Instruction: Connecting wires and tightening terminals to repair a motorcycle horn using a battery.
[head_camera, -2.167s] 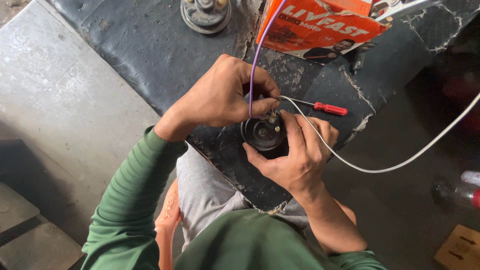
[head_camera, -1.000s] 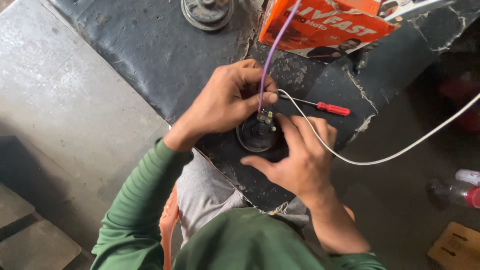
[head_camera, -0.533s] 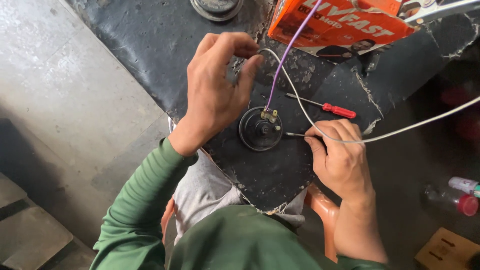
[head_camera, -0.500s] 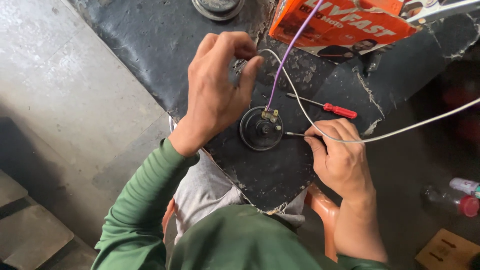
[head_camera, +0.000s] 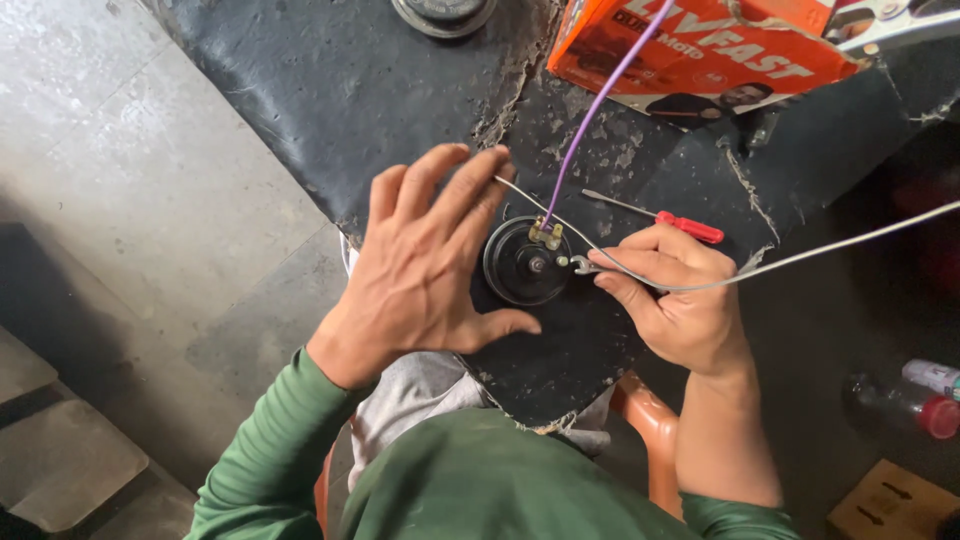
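A round black horn-like part lies on the cracked black work surface. A purple wire runs up from its brass terminal, and a white wire trails off to the right. My left hand hovers spread just left of the part, holding nothing. My right hand pinches a small metal spanner whose jaw sits at the part's right side; the white wire passes over its fingers. A red-handled screwdriver lies just behind that hand.
An orange cardboard box stands at the back right, a round metal part at the back edge. Grey concrete floor lies left. A bottle with a red cap and a brown carton sit at lower right. An orange stool is under me.
My left hand has let go and come down from behind the part, opening flat beside it. My right hand has left the part's body and now holds the spanner to its side.
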